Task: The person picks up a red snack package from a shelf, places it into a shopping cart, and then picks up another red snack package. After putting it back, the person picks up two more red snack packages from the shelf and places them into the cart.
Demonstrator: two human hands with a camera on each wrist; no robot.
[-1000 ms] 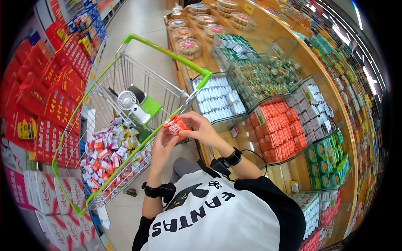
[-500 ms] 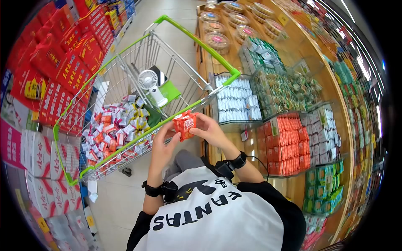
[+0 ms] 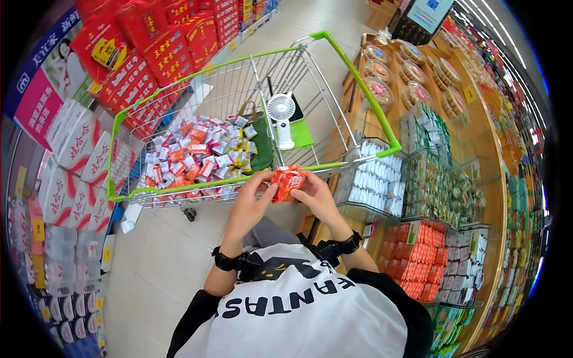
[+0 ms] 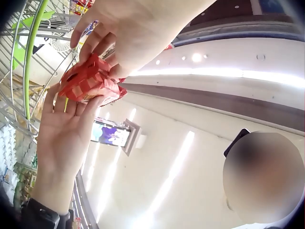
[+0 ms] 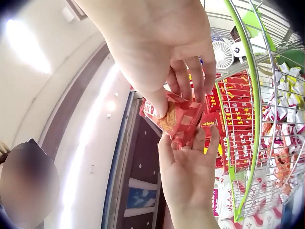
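Both hands hold red-orange wrapped packets [image 3: 289, 182] in front of the torso, just beside the cart's near rail. The left hand [image 3: 250, 203] pinches them from one side, thumb against the wrapper; the right hand [image 3: 317, 200] grips the other side. In the left wrist view the red wrapper [image 4: 88, 83] lies between the fingers of both hands. The right wrist view shows the right thumb pressing on the wrapper [image 5: 178, 119]. How many packets there are cannot be told.
A green-railed shopping cart [image 3: 388, 128] holds a heap of small wrapped packets [image 3: 197, 156], a white fan [image 3: 282, 107] and a green bag [image 3: 262, 143]. Bins of red packets [image 3: 415, 256] stand at right; stacked red boxes [image 3: 170, 65] are at left.
The head view has turned, so cart, shelves and hands appear further right, the cart more level. Both hands still hold the red packets, which look turned and less squarely bunched.
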